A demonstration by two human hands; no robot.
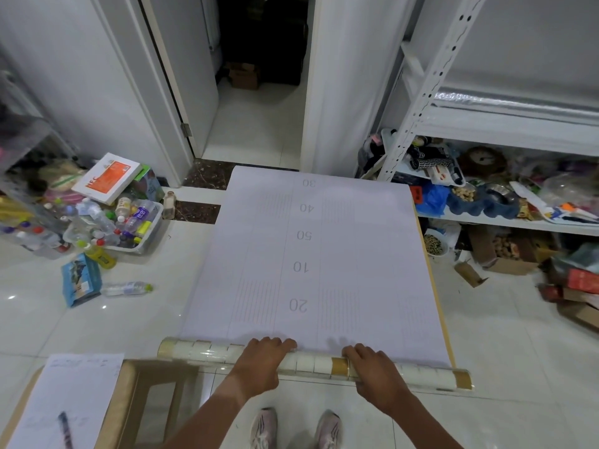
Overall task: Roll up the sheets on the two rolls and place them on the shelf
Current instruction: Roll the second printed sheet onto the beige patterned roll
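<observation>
Item, nearest the lens: a pair of pale shoes (293, 427) planted on the tiled floor (505, 367), the person standing just behind the work. Item: left hand (264, 361) and right hand (372, 366), both laid palm-down over the top of the roll (316, 362), fingers draped forward across it and reaching the sheet; whether the thumbs tuck underneath cannot be told. The hands sit either side of the roll's middle, probably so that it turns evenly and winds straight. Item: the roll itself, a cream-and-gold patterned tube lying crosswise on the floor at the person's feet. Item: the sheet (356, 254), pale backing paper printed with ruled lines and the numerals 20, 10, 50, 40, 30, running flat from the roll toward the doorway (259, 118); most of its length is unwound, so the rolling appears barely started. Item: white metal shelf (486, 124), to the right, its lower tiers crowded with oddments, one upper tier bearing a silvery roll (518, 100). Item: a tub of bottles (129, 228) and an orange-labelled box (108, 176), left. Item: a wooden stool (142, 384) carrying a paper (64, 400), lower left.
</observation>
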